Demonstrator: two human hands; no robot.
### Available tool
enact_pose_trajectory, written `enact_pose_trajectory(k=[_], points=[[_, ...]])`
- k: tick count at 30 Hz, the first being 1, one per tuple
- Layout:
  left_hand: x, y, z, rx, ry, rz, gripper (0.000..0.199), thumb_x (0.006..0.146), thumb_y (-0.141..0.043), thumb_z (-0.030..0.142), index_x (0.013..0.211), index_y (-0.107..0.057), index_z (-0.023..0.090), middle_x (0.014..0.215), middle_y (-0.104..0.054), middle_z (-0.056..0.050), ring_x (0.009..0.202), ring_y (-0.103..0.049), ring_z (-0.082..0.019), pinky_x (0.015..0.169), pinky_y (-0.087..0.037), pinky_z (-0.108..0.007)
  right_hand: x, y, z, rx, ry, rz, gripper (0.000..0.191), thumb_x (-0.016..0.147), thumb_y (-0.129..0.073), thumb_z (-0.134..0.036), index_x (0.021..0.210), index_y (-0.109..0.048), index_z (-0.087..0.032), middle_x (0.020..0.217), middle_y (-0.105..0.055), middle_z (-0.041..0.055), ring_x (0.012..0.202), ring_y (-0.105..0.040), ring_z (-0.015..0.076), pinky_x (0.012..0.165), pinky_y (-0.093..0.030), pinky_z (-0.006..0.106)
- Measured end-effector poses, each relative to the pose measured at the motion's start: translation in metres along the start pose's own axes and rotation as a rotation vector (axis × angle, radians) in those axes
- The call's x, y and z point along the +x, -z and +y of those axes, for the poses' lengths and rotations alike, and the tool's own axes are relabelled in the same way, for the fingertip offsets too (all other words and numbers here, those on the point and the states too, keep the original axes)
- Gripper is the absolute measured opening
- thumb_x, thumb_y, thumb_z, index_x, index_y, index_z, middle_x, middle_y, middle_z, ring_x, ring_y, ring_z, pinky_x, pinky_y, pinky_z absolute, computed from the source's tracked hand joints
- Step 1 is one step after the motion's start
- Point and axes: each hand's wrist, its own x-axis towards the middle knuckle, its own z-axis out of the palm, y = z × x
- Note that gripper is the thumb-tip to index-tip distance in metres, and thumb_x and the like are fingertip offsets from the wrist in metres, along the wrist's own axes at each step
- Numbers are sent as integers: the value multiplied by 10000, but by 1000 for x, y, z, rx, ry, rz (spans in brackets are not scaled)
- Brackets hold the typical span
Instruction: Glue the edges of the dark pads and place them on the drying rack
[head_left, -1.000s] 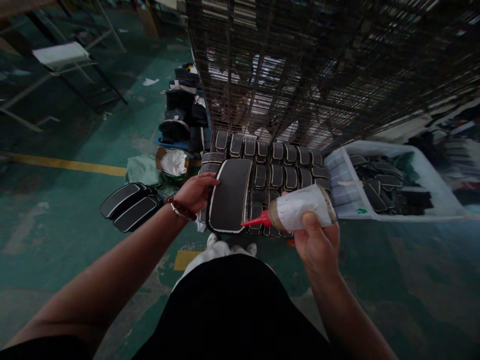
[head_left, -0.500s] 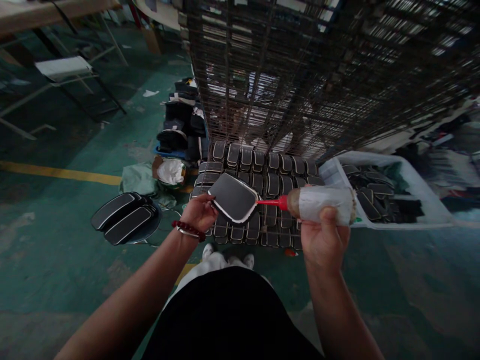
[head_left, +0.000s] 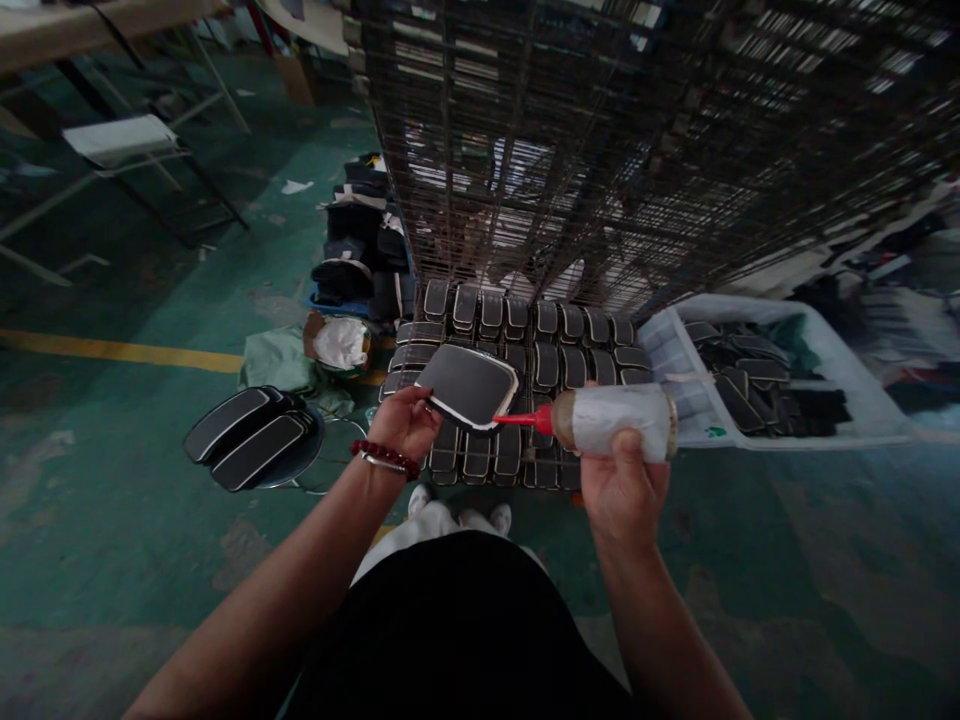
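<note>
My left hand (head_left: pixel 409 422) pinches the left edge of a dark panel (head_left: pixel 469 385) with a pale border. In my right hand (head_left: pixel 626 490) is a bottle (head_left: pixel 619 420) wrapped in white, lying nearly level with its red nozzle (head_left: pixel 525 419) pointing left. The nozzle's tip is at the panel's lower right edge; whether it touches cannot be told. Below the panel, rows of similar dark pieces (head_left: pixel 547 365) lie on a rack.
A round stool (head_left: pixel 311 455) at the left bears dark pieces. A white bin (head_left: pixel 847 400) with more pieces stands at the right. Wire racks (head_left: pixel 525 130) rise ahead. Behind the stool are a green bag (head_left: pixel 277 362) and stacked dark items (head_left: pixel 349 240).
The bottle in my right hand has moved left and slightly down, its tip passing from the panel's right corner to its lower edge. The panel has turned slightly in my left hand.
</note>
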Motion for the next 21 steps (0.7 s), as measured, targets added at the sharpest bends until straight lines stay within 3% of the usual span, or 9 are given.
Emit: enact_pose_trajectory(k=[8,15,17,21], points=[[2,1,0,4,-8,2,259,828,-437,-86,811,-528,157,559,-573,18,429,-584,-93,426,-523,-147,5,-2,0,58,-104,15,388,846,-763,-429,1200,-705,-279,1145,-766,61,1062,-738,234,880,-631,396],[2,5,0,0,7,-1,264,834,-434,-88,805,-528,157,603,-609,0,453,-598,-93,415,-511,-141,20,-2,-4,-9,52,48,393,850,-767,-363,1223,-684,-271,1204,-749,58,1125,-716,231,933,-606,405],[5,6,1,-13,0,0,264,839,-438,-86,787,-517,159,598,-594,7,446,-583,-86,427,-517,-144,11,1,2,-17,-3,20,408,857,-770,-366,1241,-675,-265,1217,-748,73,1113,-720,230,950,-601,413],[18,10,1,-51,-28,15,274,818,-454,-91,782,-491,178,609,-571,21,466,-579,-86,453,-530,-151,-1,5,14,43,-291,-70,297,907,-717,-443,1158,-704,-284,1096,-783,48,1001,-748,215,854,-643,410]])
